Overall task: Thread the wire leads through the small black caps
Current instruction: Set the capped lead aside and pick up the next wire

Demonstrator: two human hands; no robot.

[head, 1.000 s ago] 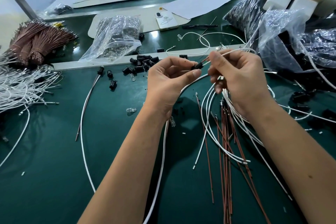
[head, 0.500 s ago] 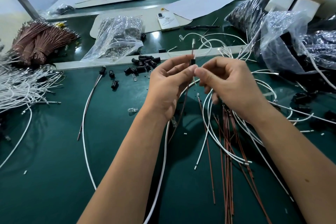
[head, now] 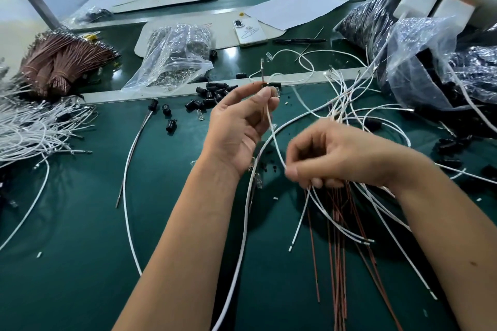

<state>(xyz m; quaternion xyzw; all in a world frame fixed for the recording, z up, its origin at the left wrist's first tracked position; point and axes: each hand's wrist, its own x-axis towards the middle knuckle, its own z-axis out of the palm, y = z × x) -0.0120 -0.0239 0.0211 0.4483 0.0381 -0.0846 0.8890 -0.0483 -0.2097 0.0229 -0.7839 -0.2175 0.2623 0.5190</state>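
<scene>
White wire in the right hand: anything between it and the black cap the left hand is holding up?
Nothing visible blocks it. The right hand pinches the white wire, which runs straight up through open air to the left hand. That hand's fingertips pinch the leads just below the black cap. The loose caps lie farther back on the table.

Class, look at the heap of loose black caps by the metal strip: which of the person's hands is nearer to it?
Left. The left hand is raised just right of the heap of black caps; the right hand sits lower, farther right, pinching a white wire.
</scene>
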